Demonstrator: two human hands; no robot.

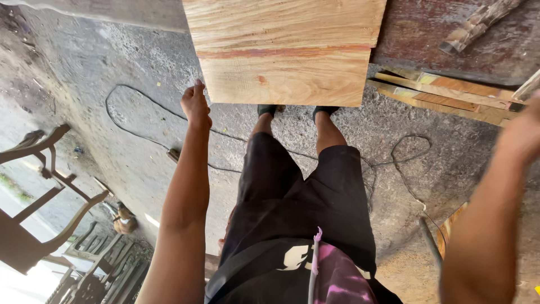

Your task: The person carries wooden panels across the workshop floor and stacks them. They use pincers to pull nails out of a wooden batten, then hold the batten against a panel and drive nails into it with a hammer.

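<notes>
A large pale wooden panel (284, 50) with a reddish grain band stands in front of me, its lower edge near my feet. My left hand (196, 104) reaches down to the panel's lower left corner, fingertips touching or almost touching its edge. My right hand (523, 132) is blurred at the right edge of the view, raised away from the panel; whether it holds anything cannot be made out. I see my own legs in black shorts (304, 191) and dark shoes below the panel.
A black cable (135, 132) snakes across the concrete floor (101, 67). Wooden slats (450, 93) lie at the right. Carved wooden chair frames (45, 186) stand at the left. A metal rod (430, 239) lies at the lower right.
</notes>
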